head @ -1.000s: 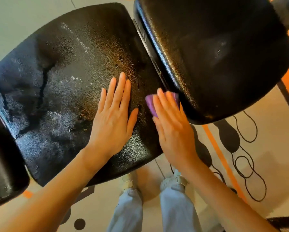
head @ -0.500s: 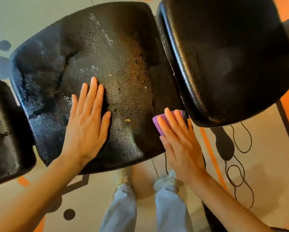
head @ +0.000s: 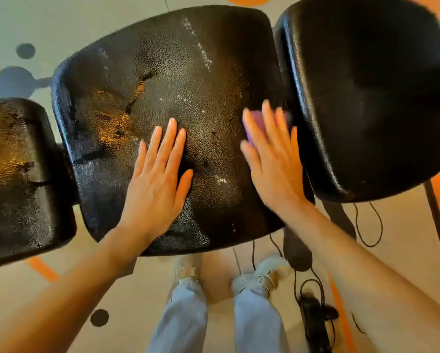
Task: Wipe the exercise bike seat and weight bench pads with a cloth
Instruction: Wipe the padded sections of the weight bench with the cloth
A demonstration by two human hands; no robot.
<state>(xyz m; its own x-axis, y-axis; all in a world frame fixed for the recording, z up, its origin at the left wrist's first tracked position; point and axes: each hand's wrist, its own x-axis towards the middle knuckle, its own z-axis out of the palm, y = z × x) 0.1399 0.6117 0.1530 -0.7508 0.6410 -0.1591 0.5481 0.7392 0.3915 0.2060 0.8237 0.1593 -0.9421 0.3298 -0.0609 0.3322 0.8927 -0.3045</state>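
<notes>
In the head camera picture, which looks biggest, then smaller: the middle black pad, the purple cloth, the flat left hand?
1. Middle black pad
2. Left hand
3. Purple cloth, mostly hidden under the right hand, so its true size is unsure.

The right hand (head: 272, 159) with the purple cloth (head: 258, 121) is now higher on the middle pad (head: 162, 98), moved from the near right edge to the far side beside the right pad (head: 366, 98), and it is blurred. The left hand (head: 157, 179) lies again nearer the pad's centre, after it was more to the left half a second ago.
</notes>
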